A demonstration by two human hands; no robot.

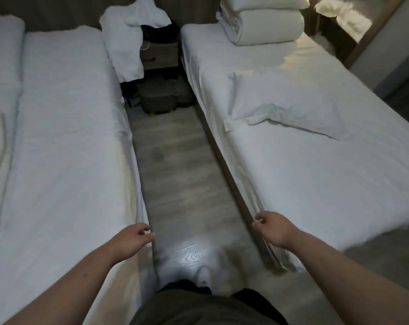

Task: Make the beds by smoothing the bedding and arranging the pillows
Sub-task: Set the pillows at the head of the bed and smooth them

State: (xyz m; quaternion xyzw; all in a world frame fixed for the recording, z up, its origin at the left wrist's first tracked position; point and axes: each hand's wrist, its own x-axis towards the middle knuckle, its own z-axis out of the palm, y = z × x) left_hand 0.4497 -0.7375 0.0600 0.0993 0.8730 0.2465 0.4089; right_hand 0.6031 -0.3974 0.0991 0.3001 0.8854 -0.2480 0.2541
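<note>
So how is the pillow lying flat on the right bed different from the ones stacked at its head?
The loose pillow lies alone mid-bed, flat, limp and creased, at a skewed angle. The stacked pillows sit piled at the head of the right bed, plump and squared up. All are white.

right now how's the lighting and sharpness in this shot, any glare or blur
Head view: the room is dim; a bright glare patch sits on the floor between the beds; warm light falls on the far end of the right bed; that bed's near corner is blurred; straight bed edges bow outward, wide-angle distortion; both hands look fairly sharp.
</note>
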